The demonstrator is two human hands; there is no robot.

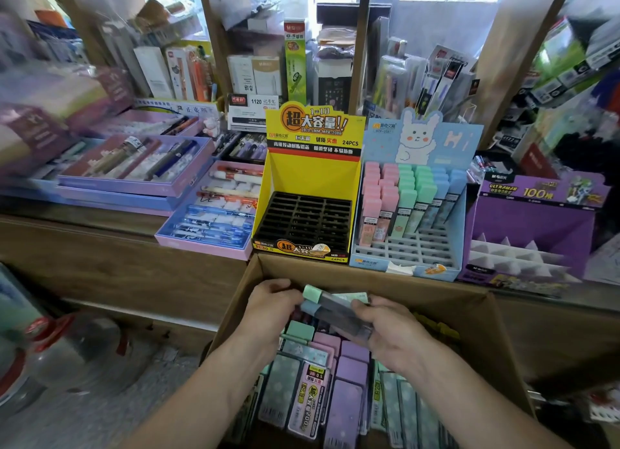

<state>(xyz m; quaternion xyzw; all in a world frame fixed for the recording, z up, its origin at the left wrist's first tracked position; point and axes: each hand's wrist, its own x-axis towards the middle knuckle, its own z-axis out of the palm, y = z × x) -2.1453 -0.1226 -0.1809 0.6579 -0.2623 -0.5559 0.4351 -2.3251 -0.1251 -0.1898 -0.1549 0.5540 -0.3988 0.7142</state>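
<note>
Both hands hold a small stack of flat pencil-lead cases (335,309) with green and blue caps above an open cardboard box (375,282). My left hand (273,302) grips the capped end, and my right hand (391,328) holds the other end with fingers curled round it. Inside the box lie several more lead cases (339,381) in green, pink and purple. On the counter behind stands a blue bunny display box (407,214), partly filled with pink, green and blue cases. Beside it is a yellow display box (308,193) with an empty black slotted tray.
A purple display box (533,220) stands at the right on the wooden counter (117,247). Trays of pens (208,210) lie at the left. Shelves of stationery rise behind. A large water bottle (43,351) sits on the floor at the lower left.
</note>
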